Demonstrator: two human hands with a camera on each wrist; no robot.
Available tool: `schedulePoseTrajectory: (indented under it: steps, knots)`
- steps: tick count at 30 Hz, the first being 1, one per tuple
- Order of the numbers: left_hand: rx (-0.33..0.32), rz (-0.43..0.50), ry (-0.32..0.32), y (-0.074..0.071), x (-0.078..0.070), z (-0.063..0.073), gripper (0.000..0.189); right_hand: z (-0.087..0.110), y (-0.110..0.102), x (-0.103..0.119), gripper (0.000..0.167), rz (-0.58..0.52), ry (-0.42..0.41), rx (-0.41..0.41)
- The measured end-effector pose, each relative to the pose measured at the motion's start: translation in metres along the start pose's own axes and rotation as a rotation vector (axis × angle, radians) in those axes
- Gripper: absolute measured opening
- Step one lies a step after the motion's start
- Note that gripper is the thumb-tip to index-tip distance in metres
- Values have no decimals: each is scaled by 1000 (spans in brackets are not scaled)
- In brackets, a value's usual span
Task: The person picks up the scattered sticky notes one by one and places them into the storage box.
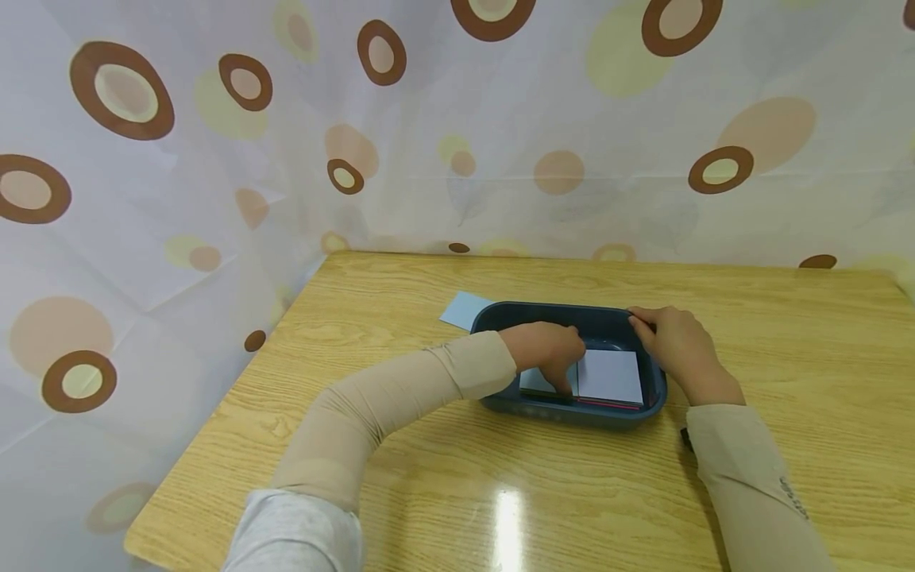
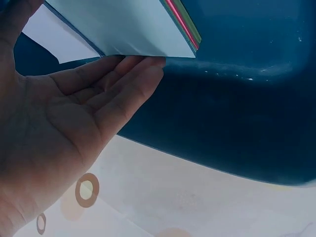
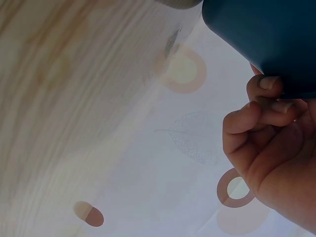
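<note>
A dark blue plastic basin [image 1: 557, 413] stands on the table. In it lie two square paper stacks side by side: the left one has a light blue top [image 2: 118, 24], the right one a pale white top [image 1: 610, 376]. Pink and green edges show on the stacks. My left hand [image 1: 550, 349] reaches into the basin and holds the light blue stack across its width, thumb on the near side and fingers at the far edge. My right hand [image 1: 679, 345] grips the basin's far right rim, fingers curled under it in the right wrist view.
A light blue paper sheet [image 1: 465, 310] lies on the wooden table [image 1: 343, 318], partly behind the basin's left end. A small black object [image 1: 687, 439] sits beside the right sleeve. A patterned sheet [image 1: 443, 119] hangs behind and to the left of the table.
</note>
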State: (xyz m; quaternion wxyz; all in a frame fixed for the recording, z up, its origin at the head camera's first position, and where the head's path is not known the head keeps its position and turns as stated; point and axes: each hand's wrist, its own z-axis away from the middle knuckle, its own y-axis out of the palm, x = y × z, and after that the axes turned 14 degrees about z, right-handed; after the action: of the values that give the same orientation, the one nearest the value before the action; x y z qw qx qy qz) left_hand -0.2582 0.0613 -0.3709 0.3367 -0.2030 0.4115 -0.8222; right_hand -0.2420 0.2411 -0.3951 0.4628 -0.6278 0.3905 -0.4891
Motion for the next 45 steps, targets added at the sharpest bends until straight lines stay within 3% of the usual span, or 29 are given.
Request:
schedulePoseTrajectory:
  steps: [7, 14, 18, 24, 31, 35, 37, 40, 45]
  knots:
    - [-10, 60, -6, -1, 4, 4, 73, 0, -1, 1, 39, 12, -1, -17]
    - [-7, 102, 26, -10, 14, 11, 77, 0, -2, 1, 39, 8, -8, -13]
    - [-40, 163, 50, -15, 23, 14, 67, 1, -2, 1, 39, 5, -9, -14]
    - [-199, 294, 155, -31, 49, 31, 48, 0, -2, 1, 39, 8, -9, -17]
    - [-424, 460, 228, -41, 100, 55, 41, 0, -1, 1, 39, 8, -5, -13]
    - [-535, 517, 188, -33, 134, 60, 39, 1, 0, 1, 39, 7, -6, -19]
    - [-553, 531, 149, -24, 149, 59, 41, 1, 0, 1, 39, 8, -7, -21]
    - [-511, 546, 75, -8, 168, 55, 45, 1, 0, 1, 39, 9, -12, -21]
    - [-389, 613, -7, 21, 185, 46, 54, 2, 0, 1, 40, 10, -19, -13]
